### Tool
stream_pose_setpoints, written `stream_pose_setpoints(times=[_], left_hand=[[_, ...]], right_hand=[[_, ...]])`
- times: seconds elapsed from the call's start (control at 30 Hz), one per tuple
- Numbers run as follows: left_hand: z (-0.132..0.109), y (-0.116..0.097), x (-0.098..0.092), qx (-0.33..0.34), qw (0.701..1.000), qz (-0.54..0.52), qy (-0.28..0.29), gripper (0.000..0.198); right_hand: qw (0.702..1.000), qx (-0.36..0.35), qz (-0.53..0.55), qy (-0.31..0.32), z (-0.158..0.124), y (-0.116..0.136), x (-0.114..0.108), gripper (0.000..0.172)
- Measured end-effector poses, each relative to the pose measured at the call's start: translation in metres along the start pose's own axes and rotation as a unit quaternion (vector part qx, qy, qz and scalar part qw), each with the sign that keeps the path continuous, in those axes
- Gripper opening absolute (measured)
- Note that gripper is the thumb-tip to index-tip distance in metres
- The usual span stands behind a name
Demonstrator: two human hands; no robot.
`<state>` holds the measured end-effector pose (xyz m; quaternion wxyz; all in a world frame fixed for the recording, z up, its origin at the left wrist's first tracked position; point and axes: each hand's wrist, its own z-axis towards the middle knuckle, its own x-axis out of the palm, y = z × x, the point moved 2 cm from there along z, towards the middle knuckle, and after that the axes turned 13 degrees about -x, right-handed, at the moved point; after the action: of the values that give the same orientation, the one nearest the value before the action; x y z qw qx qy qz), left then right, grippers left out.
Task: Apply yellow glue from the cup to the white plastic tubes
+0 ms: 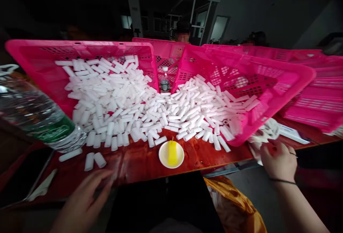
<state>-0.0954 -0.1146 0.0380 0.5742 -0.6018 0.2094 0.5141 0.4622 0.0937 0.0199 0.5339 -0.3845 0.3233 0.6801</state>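
Across the red table [214, 157], light tubes [115, 90] to take mid-length

They look light, stiff and smooth, likely to roll; grip one around its middle, clear of the open ends. Your left hand [87, 199] is near two loose tubes, thumb and forefinger spread, nothing visible between them. Your right hand [278, 161] is at the white cloth [268, 129], fingers curled; you cannot tell whether they pinch it. Behind the heap, two pink crates [288, 77] face you.
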Motion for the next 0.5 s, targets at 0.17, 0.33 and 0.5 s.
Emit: stream_pose_setpoints(times=[0.17, 0.33, 0.5], left_hand=[[0.046, 0.036, -0.011, -0.016, 0.987, 0.157, -0.026, 0.039], [0.076, 0.041, -0.001, 0.052, 0.979, 0.184, 0.067, 0.041], [0.09, 0.037, 0.002, 0.095, 0.98, 0.161, 0.07, 0.034]], right_hand=[[0.984, -0.118, 0.018, 0.132, 0.014, 0.066, 0.036, 0.027], [0.969, -0.078, -0.021, 0.235, 0.039, 0.091, 0.058, 0.026], [0.967, -0.055, -0.02, 0.247, 0.038, 0.105, 0.04, 0.027]])
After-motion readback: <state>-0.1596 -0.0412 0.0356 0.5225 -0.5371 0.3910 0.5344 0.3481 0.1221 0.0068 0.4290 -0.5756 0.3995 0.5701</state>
